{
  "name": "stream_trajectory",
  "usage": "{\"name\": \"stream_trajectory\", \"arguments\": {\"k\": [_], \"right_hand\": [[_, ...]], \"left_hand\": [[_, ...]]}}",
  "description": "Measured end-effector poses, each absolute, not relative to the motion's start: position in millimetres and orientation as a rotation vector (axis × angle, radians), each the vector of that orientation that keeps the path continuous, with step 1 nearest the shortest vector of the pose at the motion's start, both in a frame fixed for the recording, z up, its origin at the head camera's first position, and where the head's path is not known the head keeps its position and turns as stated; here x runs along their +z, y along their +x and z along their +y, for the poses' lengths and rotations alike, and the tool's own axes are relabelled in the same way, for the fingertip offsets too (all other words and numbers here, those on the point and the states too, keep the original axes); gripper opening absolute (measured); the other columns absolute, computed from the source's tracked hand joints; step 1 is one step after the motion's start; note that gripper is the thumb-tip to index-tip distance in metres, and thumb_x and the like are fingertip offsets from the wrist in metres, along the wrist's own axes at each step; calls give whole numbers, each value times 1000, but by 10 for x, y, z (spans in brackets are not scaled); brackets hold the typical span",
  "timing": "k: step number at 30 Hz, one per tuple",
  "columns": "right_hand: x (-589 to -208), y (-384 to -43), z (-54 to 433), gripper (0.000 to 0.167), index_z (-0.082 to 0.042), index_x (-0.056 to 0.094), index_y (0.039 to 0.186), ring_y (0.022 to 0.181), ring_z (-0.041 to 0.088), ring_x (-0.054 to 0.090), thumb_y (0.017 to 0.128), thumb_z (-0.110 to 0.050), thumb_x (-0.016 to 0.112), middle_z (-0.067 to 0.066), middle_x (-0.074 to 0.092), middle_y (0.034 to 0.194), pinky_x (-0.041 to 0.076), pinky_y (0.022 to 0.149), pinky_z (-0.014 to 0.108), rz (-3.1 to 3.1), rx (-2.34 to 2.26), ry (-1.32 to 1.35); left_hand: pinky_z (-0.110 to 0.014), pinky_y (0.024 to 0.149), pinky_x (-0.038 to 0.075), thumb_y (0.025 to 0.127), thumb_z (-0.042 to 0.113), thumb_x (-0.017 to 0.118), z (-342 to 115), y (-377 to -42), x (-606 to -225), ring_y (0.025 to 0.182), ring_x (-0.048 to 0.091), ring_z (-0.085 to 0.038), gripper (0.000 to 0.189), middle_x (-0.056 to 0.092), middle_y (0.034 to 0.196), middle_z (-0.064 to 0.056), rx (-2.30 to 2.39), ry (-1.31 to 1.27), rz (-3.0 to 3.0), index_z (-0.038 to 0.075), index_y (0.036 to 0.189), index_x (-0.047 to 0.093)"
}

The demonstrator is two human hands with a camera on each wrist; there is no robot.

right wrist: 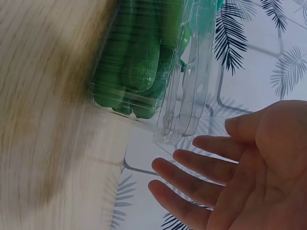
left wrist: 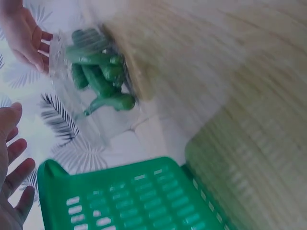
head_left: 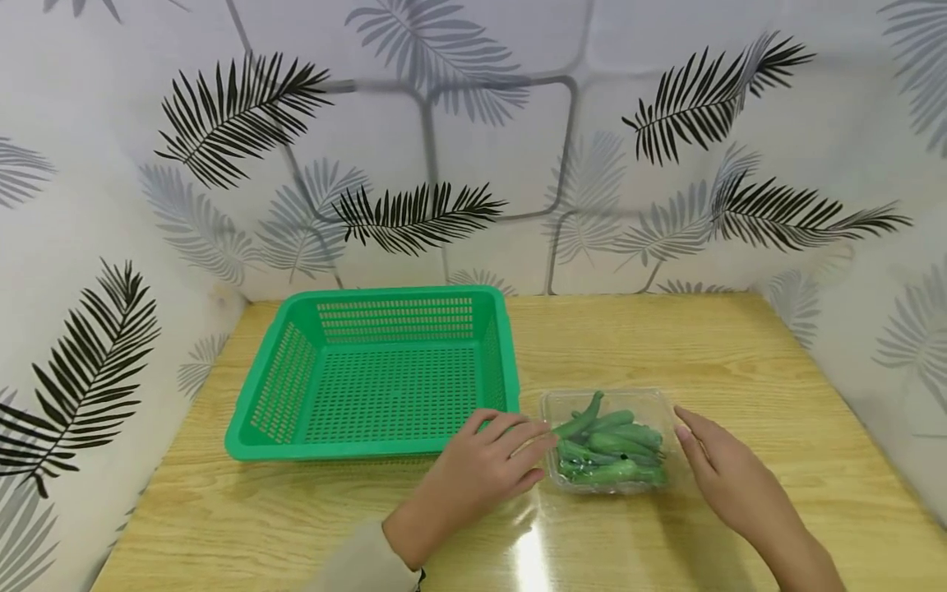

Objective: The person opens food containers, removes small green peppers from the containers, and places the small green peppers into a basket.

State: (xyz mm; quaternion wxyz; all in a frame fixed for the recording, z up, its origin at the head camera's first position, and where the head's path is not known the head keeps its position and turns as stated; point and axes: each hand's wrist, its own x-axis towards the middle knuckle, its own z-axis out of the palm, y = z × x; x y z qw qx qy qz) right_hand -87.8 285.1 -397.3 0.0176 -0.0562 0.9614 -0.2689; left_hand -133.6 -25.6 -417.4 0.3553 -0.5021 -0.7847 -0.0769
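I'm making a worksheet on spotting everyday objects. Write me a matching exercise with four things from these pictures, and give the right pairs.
Things
1. basket
2. box
3. vegetables
4. backdrop

Descriptions
A. green, lying inside see-through plastic
B. pale, printed with black and grey leaves
C. green, with slotted walls
D. see-through, right of the basket in the head view

Right pairs: 1-C, 2-D, 3-A, 4-B

No readable text — labels, brands, numbers, signs — none legible in any view.
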Motion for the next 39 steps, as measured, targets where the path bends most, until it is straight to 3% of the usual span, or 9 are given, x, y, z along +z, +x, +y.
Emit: {"name": "stream_trajectory", "arguments": {"k": [6, 10, 13, 23, 29, 39], "right_hand": [[-4013, -850, 2892, 46, 13, 37, 135, 118, 47, 42, 103, -18, 29, 31, 44, 131, 38, 90, 58, 2974, -830, -147], [-4046, -827, 2922, 38, 16, 39, 132, 106, 43, 54, 99, -4, 35, 33, 50, 123, 50, 75, 44, 2935, -852, -114], [-4070, -804, 2938, 37, 16, 41, 131, 96, 37, 61, 97, 0, 38, 30, 55, 117, 49, 64, 36, 2904, -867, -88], [-4146, -745, 2985, 40, 13, 40, 133, 78, 20, 62, 94, 5, 40, 7, 63, 91, 51, 65, 31, 2796, -974, -5], [-4166, -715, 3004, 41, 11, 38, 135, 77, 19, 62, 95, 6, 38, 8, 60, 89, 52, 67, 29, 2750, -1085, 12], [-4228, -683, 3101, 49, 8, 24, 143, 81, 24, 61, 97, 2, 40, 15, 57, 97, 53, 72, 30, 2527, -1395, -19]], "left_hand": [[-33, 88, 44, 82, 39, 68, -134, -1305, -4218, 108, 55, -13, 38, 61, 117, 7, -153, -1327, -2004, 21, 116, 65], [-32, 91, 41, 80, 39, 70, -67, -1282, -4249, 107, 53, -12, 39, 60, 117, 9, -167, -1389, -2074, 23, 115, 64], [-32, 94, 38, 81, 38, 70, -25, -1266, -4275, 107, 52, -11, 35, 59, 117, 10, -164, -1429, -2142, 24, 112, 64], [-32, 93, 37, 86, 34, 64, 62, -1249, -4370, 103, 52, -9, 13, 59, 114, 10, -138, -1467, -2168, 25, 95, 63], [-32, 93, 37, 91, 29, 57, 78, -1253, -4387, 104, 52, -9, 6, 57, 116, 10, -130, -1478, -2185, 26, 95, 61], [-32, 93, 38, 91, 20, 58, 96, -1258, -4386, 103, 52, -11, 7, 57, 117, 9, -38, -1465, -2156, 25, 94, 63]]}}
